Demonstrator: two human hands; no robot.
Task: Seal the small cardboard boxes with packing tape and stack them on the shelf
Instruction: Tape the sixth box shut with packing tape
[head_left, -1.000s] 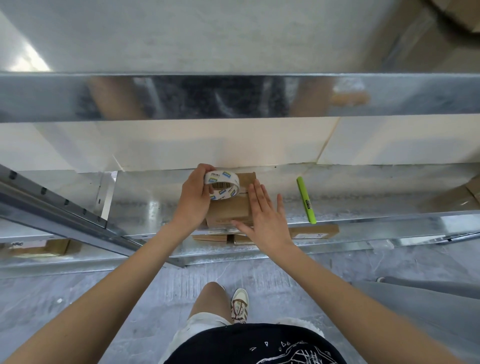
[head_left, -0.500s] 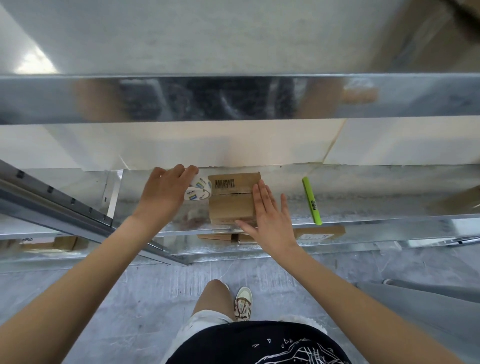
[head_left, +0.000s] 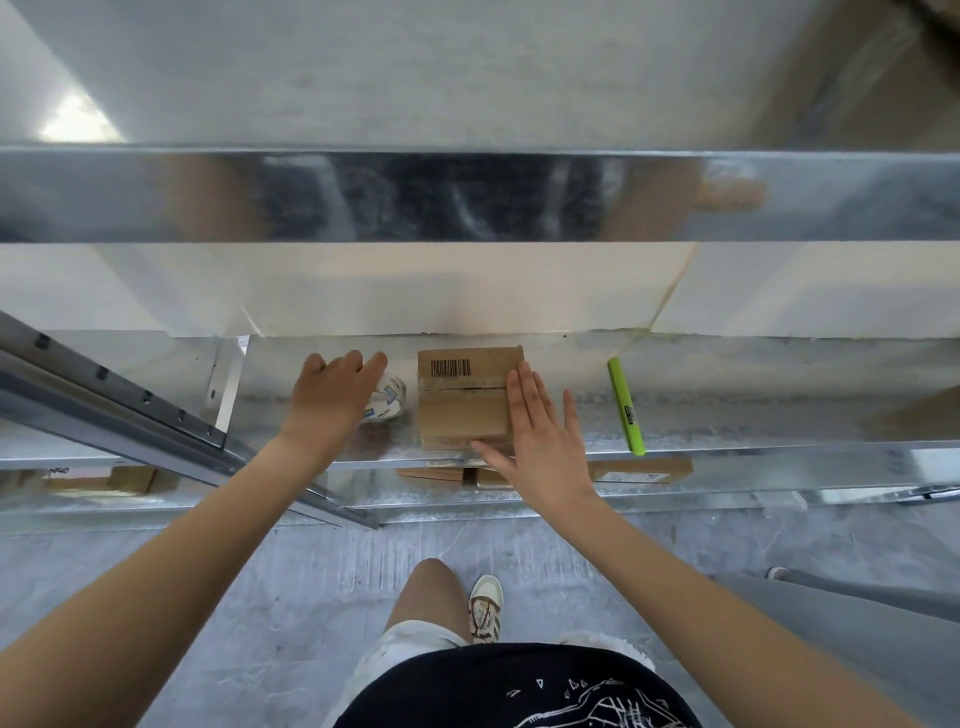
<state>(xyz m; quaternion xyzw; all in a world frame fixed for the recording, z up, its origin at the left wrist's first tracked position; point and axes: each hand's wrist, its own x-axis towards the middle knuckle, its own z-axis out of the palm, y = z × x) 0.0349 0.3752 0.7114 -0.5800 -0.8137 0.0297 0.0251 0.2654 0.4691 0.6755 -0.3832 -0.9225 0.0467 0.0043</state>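
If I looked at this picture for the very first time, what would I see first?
Probably the small cardboard box with its black barcode, in the middle of the shiny metal shelf, with the right hand lying flat against it. Just left of it, the left hand covers a tape roll. A bright green marker lies off to the right.

Bright, even light; glare on the metal shelf (head_left: 675, 415); wide-angle edge distortion.

Bare arms, black printed top (head_left: 519, 691), frayed white shorts (head_left: 410, 649) — cream sneaker (head_left: 487, 605).
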